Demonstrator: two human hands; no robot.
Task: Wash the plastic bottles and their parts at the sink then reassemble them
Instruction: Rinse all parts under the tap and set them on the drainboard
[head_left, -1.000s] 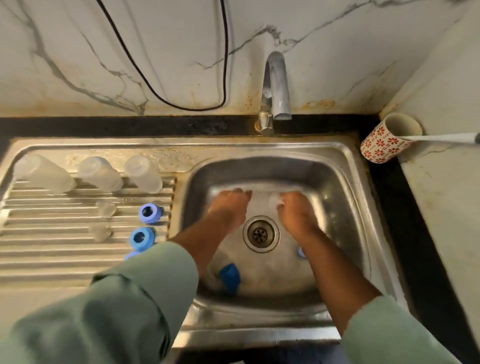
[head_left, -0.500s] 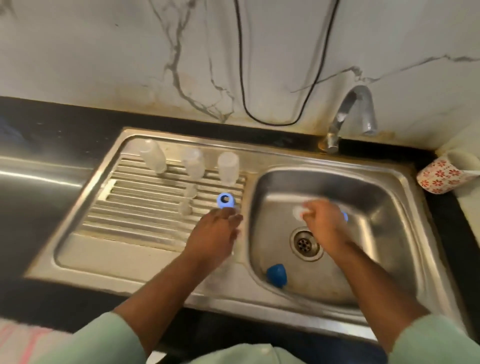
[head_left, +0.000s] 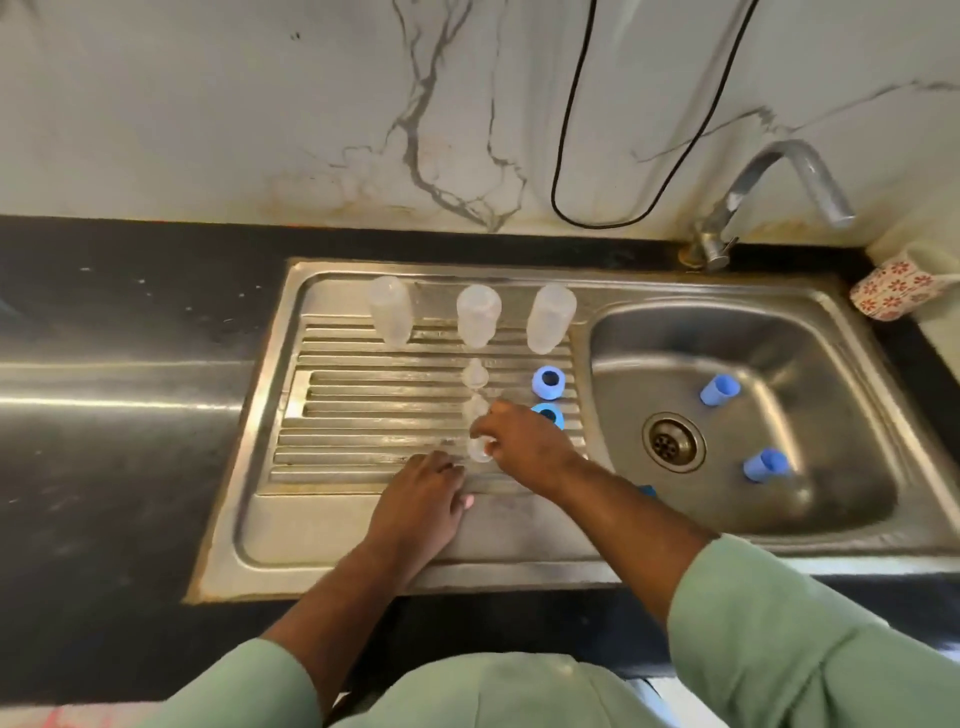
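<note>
Three clear plastic bottles (head_left: 389, 312) (head_left: 478, 314) (head_left: 550, 317) stand upside down at the back of the steel drainboard (head_left: 332, 530). In front of them lie two clear teats (head_left: 475, 375) (head_left: 477, 408) and two blue rings (head_left: 549, 382) (head_left: 549, 414). My right hand (head_left: 524, 441) reaches across the drainboard, and its fingertips pinch a third clear teat (head_left: 480, 451) right at the ribs. My left hand (head_left: 421, 499) rests palm down on the drainboard just left of it and holds nothing. Two blue caps (head_left: 719, 389) (head_left: 764, 464) lie in the sink basin (head_left: 841, 509).
The tap (head_left: 795, 176) arches over the basin's back, with no water running. A flowered cup (head_left: 891, 291) stands at the far right. A black cable (head_left: 566, 156) hangs on the marble wall. Another blue piece (head_left: 647, 490) peeks out behind my right forearm. Dark countertop (head_left: 114, 415) lies left.
My right hand left the basin and crossed to the drainboard with a clear teat. My left hand shifted down onto the drainboard's front. The view swung left.
</note>
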